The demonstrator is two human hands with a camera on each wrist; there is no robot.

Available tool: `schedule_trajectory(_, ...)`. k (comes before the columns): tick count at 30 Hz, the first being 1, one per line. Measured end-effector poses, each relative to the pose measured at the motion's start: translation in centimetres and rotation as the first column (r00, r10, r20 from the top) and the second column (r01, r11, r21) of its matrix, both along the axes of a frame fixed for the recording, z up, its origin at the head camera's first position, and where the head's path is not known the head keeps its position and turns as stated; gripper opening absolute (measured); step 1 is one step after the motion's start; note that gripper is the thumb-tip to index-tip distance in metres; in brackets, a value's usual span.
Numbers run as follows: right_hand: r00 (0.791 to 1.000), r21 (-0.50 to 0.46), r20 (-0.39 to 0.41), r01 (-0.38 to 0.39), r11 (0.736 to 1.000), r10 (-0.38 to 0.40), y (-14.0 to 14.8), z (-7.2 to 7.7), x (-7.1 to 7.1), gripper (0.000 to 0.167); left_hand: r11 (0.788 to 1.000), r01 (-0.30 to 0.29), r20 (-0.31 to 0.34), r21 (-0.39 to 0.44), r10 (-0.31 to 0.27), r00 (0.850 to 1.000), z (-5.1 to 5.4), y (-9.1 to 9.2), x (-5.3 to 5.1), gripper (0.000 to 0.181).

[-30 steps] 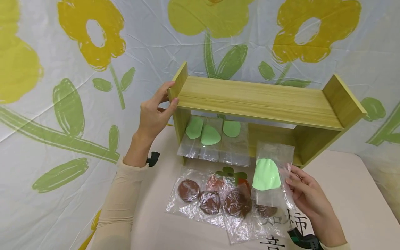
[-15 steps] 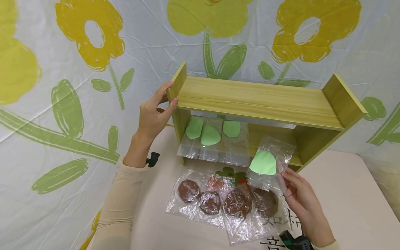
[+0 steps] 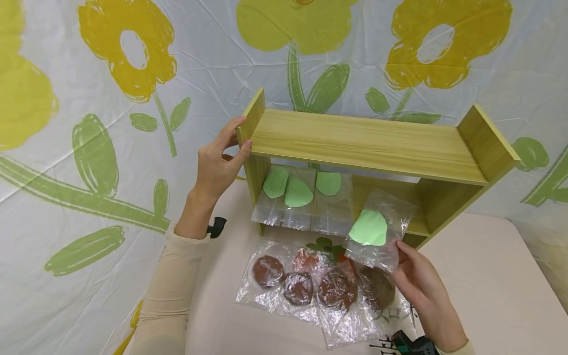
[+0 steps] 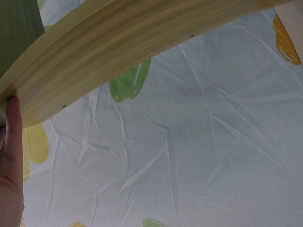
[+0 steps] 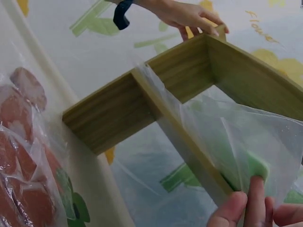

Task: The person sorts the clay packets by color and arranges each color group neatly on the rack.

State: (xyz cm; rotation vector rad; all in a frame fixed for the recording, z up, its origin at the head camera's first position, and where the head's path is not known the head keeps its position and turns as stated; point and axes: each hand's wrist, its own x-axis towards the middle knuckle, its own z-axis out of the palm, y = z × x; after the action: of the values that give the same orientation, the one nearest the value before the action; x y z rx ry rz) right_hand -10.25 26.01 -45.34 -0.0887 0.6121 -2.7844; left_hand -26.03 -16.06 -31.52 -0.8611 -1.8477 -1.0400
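Note:
With thumb and fingers the left hand (image 3: 218, 165) grips the left side panel of a wooden shelf (image 3: 368, 143); its fingers also touch the wood in the left wrist view. The right hand (image 3: 426, 291) pinches the lower right edge of a clear bag holding a light green piece (image 3: 369, 228). That bag hangs tilted in front of the right part of the lower shelf board. On the lower board's left half lie three bags with green pieces (image 3: 299, 193), their ends sticking out over the front edge.
In front of the shelf, clear bags with round dark red pieces (image 3: 268, 270) lie overlapping on the table (image 3: 230, 325). Black characters are on the tabletop at the right front. A flower-patterned cloth (image 3: 204, 59) hangs behind the shelf.
The right hand has moved left with its bag, which went up and left toward the lower board and now tilts, uncovering more of the rightmost dark red piece. The left hand has stayed on the panel.

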Motion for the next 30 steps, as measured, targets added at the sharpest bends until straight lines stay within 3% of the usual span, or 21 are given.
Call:
schedule_trajectory(3, 1.000, -0.023, -0.011, -0.024, 0.999, 0.024, -0.13, -0.16, -0.02, 0.035, 1.000, -0.003, 0.002, 0.005, 0.003, 1.000, -0.04, -0.01, 0.02, 0.045)
schedule_trajectory(10, 1.000, 0.005, 0.017, 0.022, 1.000, -0.022, -0.38, -0.03, 0.18, 0.030, 1.000, -0.005, 0.003, -0.009, 0.005, 1.000, 0.02, -0.06, 0.08, 0.045)
schedule_trajectory(20, 1.000, -0.089, -0.002, 0.029, 0.996, -0.029, 0.16, 0.10, 0.48, 0.037, 1.000, 0.006, -0.002, -0.002, -0.006, 1.000, 0.14, -0.01, 0.07, 0.046)
schedule_trajectory(27, 0.992, -0.134, -0.110, -0.071, 0.988, 0.057, 0.19, -0.31, 0.70, 0.043, 1.000, 0.005, 0.006, -0.011, -0.005, 1.000, 0.04, -0.10, -0.01, 0.045)
schedule_trajectory(30, 0.987, -0.138, -0.152, -0.070, 0.988, 0.048, 0.05, -0.35, 0.72, 0.044, 1.000, 0.006, 0.006, -0.012, -0.006, 1.000, 0.01, -0.08, -0.04, 0.045)
